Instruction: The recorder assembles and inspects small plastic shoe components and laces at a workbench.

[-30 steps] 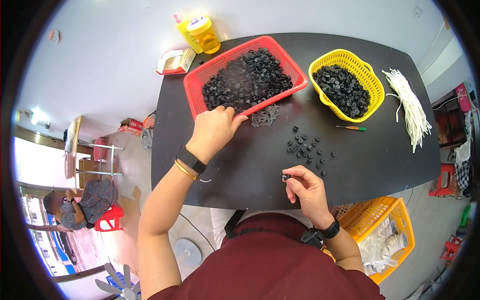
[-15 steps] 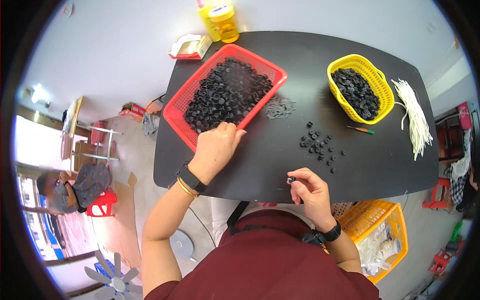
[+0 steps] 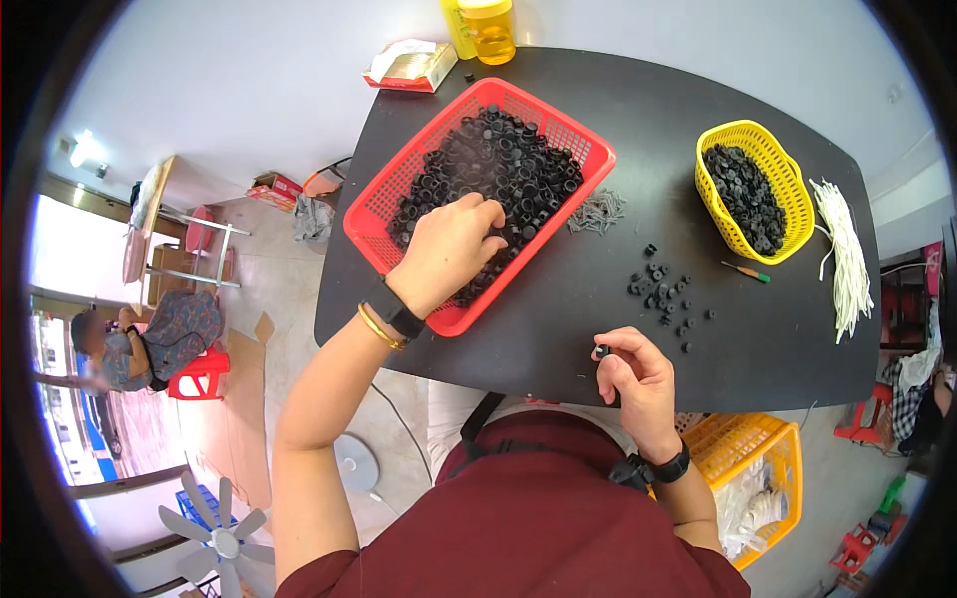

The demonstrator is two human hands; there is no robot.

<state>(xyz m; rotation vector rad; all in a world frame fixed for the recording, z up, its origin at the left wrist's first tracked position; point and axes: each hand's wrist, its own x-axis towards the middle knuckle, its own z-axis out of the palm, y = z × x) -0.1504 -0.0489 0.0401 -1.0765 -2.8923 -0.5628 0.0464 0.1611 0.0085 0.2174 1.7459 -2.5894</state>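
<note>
A yellow basket [image 3: 746,189] of black pieces sits far right on the dark table [image 3: 797,344], with a bundle of white cords [image 3: 843,254] to its right and a small pencil [image 3: 746,271] just near it. A yellow bottle [image 3: 482,25] and a small box [image 3: 410,65] stand at the far edge. 1 orange crate [image 3: 760,478] sits on the floor, near right.

left hand [image 3: 451,249]: arm stretched forward, fingers curled down; right hand [image 3: 635,377]: near body, fingers pinched
</note>
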